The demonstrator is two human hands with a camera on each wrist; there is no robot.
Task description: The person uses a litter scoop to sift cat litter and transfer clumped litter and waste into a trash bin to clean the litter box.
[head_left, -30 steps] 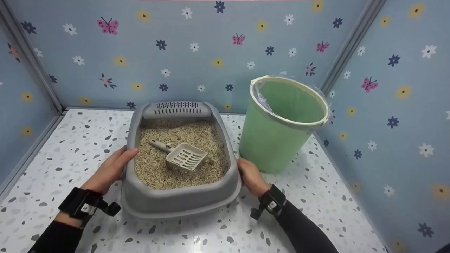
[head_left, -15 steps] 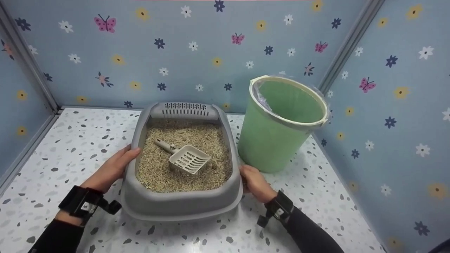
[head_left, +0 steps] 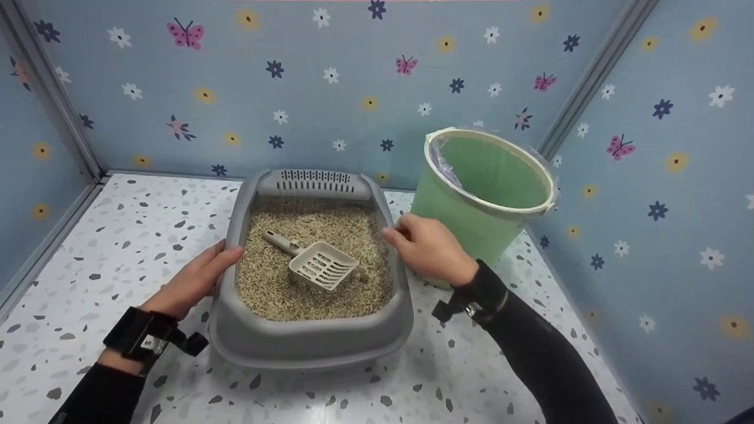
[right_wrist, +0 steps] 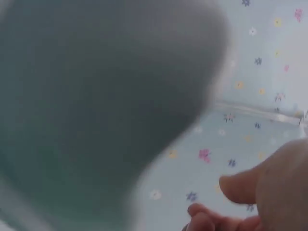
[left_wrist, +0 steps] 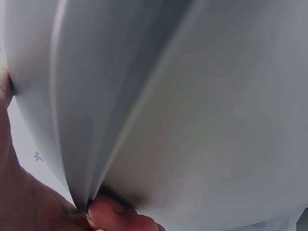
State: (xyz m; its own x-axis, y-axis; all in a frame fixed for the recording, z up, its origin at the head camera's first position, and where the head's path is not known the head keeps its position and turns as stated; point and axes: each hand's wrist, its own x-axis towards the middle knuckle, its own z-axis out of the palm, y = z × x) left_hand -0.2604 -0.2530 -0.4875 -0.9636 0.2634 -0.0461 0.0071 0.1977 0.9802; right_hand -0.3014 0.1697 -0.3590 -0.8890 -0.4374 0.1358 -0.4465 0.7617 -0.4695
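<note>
A grey litter box [head_left: 312, 344] stands on the speckled surface, filled with tan litter [head_left: 318, 221]. On the litter lies a beige slotted scoop [head_left: 324, 265], its handle toward the back left. My left hand [head_left: 191, 282] grips the box's left side, thumb at the rim; the left wrist view shows its fingertips [left_wrist: 115, 214] curled under the base. My right hand [head_left: 433, 250] is raised beside the box's right rim, holding nothing. In the right wrist view, the thumb [right_wrist: 240, 186] and loosely bent fingers stand apart.
Right behind my right hand is a green bin [head_left: 465, 224] with a clear liner folded over its cream rim. Blue flowered panels [head_left: 330, 88] enclose the white speckled surface [head_left: 153, 218] at the back and both sides.
My right hand has let go of the box's lower right side and risen up and back along it. The box has shifted slightly right and turned a little; my left hand still holds it.
</note>
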